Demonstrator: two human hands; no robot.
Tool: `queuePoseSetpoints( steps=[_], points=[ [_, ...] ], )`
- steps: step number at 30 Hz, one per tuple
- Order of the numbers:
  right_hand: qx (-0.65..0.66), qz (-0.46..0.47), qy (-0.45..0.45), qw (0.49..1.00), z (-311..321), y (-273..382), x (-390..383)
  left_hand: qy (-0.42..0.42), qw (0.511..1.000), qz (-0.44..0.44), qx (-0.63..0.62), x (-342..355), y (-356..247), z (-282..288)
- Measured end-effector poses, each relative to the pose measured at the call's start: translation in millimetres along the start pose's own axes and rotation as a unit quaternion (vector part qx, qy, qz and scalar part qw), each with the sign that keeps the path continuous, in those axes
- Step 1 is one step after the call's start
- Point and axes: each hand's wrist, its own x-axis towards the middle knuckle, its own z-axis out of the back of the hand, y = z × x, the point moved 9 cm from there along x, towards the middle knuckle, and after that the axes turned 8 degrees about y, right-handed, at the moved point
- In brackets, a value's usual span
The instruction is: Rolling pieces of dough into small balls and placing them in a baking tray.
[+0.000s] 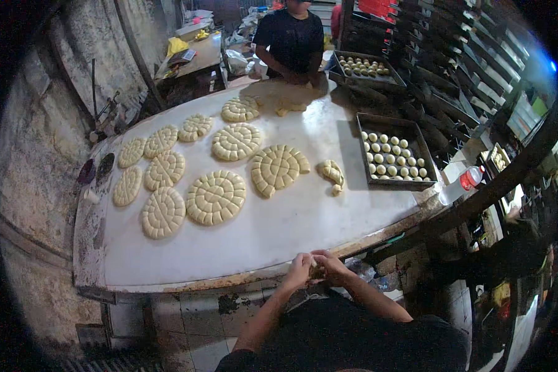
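Note:
My left hand [300, 270] and my right hand [333, 266] meet just past the table's near edge, fingers closed together. Between them shows a bit of something small, pale and brown, too hidden to name. Beyond them on the white table [279, 235] lie several flat rounds of dough, scored into pieces in rings. The closest large ones are a whole round [216, 197] and a round with part of its edge gone [278, 168]. A short strip of cut dough [332, 175] lies to the right of these.
A dark metal tray [395, 181] of dough balls sits at the table's right side; another such tray [369, 80] is farther back. A bottle with a red label [462, 186] stands by the right edge. Across the table another person [291, 40] works near loose dough [290, 106].

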Motion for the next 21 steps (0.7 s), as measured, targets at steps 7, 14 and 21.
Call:
queuePoseSetpoints(
  steps=[7, 14, 21],
  points=[
    [-0.28, 0.082, -0.217, 0.931, -22.7, 92.2, -7.0, -0.209, 0.972, -0.069, 0.082, 2.6, -65.9, 19.5],
    [-0.447, 0.059, -0.289, 0.845, 75.7, 97.5, -17.0, -0.075, 0.989, 0.022, 0.124, 32.0, -67.3, -11.4],
    [-0.174, -0.007, -0.385, 0.906, 245.7, 68.4, -47.8, -0.057, 0.985, 0.145, 0.068, 77.2, -42.7, -19.6]
  ],
)
